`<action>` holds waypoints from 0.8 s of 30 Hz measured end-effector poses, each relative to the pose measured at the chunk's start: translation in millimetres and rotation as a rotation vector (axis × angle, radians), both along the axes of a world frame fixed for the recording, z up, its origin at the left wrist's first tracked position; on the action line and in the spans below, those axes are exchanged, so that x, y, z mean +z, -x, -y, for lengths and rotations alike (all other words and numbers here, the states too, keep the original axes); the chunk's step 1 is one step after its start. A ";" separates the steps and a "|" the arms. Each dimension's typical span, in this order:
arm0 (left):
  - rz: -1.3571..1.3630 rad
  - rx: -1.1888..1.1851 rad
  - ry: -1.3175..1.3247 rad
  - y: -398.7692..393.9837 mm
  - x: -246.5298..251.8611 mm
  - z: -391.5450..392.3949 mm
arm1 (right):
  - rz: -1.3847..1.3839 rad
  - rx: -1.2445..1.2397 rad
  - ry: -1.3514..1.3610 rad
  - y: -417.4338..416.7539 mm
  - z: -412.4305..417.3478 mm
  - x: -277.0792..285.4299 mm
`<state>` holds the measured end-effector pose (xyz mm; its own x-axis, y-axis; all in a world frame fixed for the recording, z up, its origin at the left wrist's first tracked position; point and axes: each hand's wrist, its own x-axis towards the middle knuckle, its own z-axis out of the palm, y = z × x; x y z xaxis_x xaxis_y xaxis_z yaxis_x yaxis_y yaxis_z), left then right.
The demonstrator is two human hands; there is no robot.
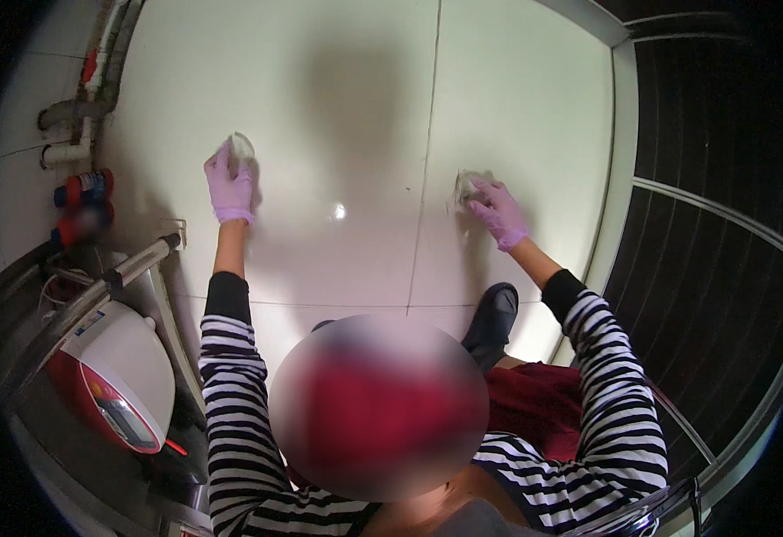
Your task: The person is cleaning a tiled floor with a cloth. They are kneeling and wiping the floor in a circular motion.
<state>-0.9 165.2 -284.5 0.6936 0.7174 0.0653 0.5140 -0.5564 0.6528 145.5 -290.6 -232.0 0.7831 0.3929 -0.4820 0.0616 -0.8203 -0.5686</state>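
Observation:
Both of my hands wear thin pink gloves and reach over a pale tiled floor (pixel 337 262). At the upper left, my left hand (pixel 230 182) grips a small whitish, translucent item (pixel 241 149) against the floor; it may be a cloth or a piece of plastic. Farther right, beyond the long tile joint, my right hand (pixel 497 209) has its fingers on a crumpled greyish-white cloth or wipe (pixel 465 186) lying on the floor. Part of each item is hidden under the fingers. A dark shoe (pixel 495 315) stands on the tiles below my right hand.
At left, a metal rack (pixel 139 262) holds a white and red rice cooker (pixel 129 369). Red and blue bottles (pixel 89 188) stand near wall pipes (pixel 69 154). Dark panelled doors (pixel 707 235) with a pale frame (pixel 623 134) line the right side.

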 end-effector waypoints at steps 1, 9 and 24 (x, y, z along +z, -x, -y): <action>-0.065 -0.040 -0.012 -2.6 -4.5 0.9 | 0.052 0.012 -0.033 3.7 -1.6 -6.9; -0.204 -0.069 -0.078 1.7 -14.1 8.0 | 0.306 -0.039 -0.090 13.1 -3.9 -53.8; -0.125 -0.112 0.158 132.7 -4.7 116.0 | 0.428 0.012 -0.200 36.6 -149.7 -55.1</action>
